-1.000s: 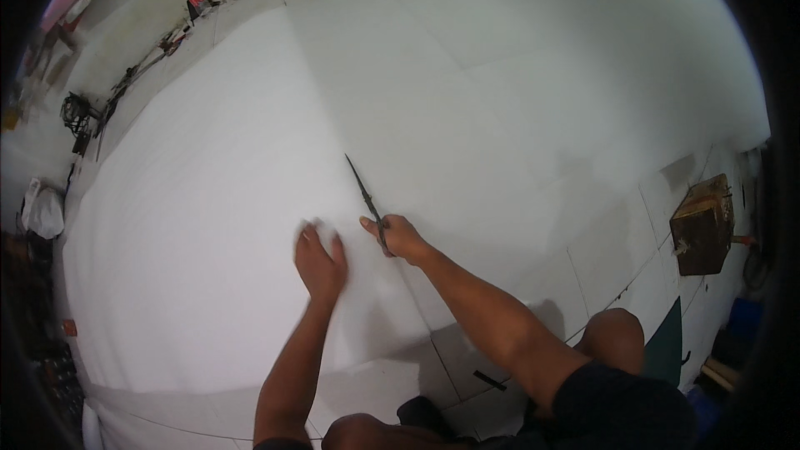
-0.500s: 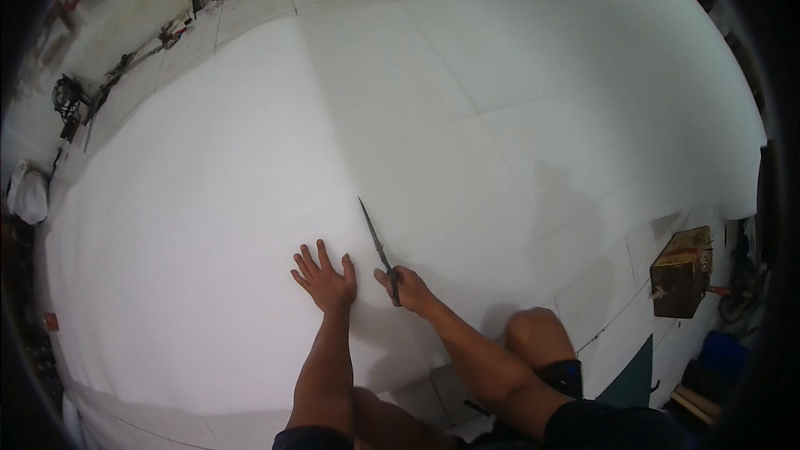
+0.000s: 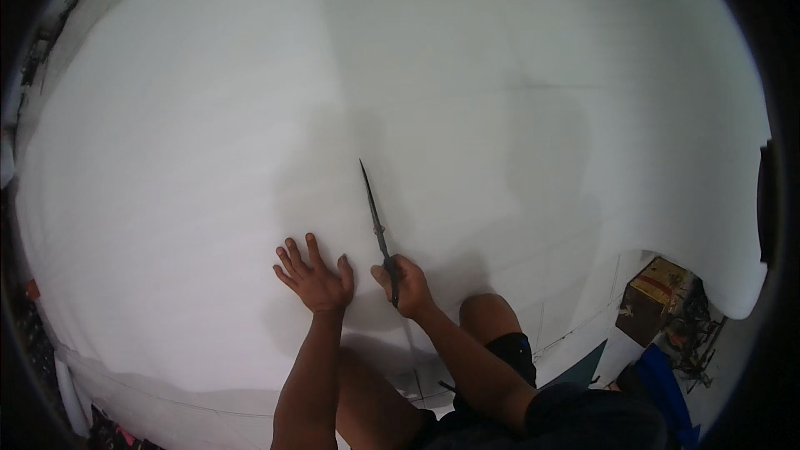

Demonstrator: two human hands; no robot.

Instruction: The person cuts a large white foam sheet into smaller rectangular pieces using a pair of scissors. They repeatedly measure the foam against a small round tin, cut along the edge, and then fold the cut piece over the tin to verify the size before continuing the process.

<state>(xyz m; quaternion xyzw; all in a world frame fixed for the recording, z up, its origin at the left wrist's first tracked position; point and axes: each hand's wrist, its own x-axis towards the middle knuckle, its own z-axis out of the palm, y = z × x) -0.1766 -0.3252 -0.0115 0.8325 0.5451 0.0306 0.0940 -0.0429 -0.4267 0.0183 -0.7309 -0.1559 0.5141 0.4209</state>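
Observation:
A large sheet of thin, white, slightly see-through material [image 3: 183,175] covers the tiled floor in front of me. My left hand [image 3: 318,277] lies flat on its brighter part, fingers spread, holding nothing. My right hand [image 3: 407,285] is wrapped round the handles of a pair of dark scissors [image 3: 374,210]. The blades look closed and point away from me, close to the line where the brighter part meets the greyer part. Whether the blades touch the sheet, I cannot tell.
At the right stands a brown cardboard box [image 3: 652,293] on the tiles, beside a heap of dark scraps [image 3: 692,333]. A blue object [image 3: 667,392] lies nearer me. The sheet rises and curls at the far right. My bent knee [image 3: 490,317] is right of my right forearm.
The view has tipped down and nearer the sheet, so the items along the far wall have mostly left it. My left hand stays flat and my right hand still grips the scissors.

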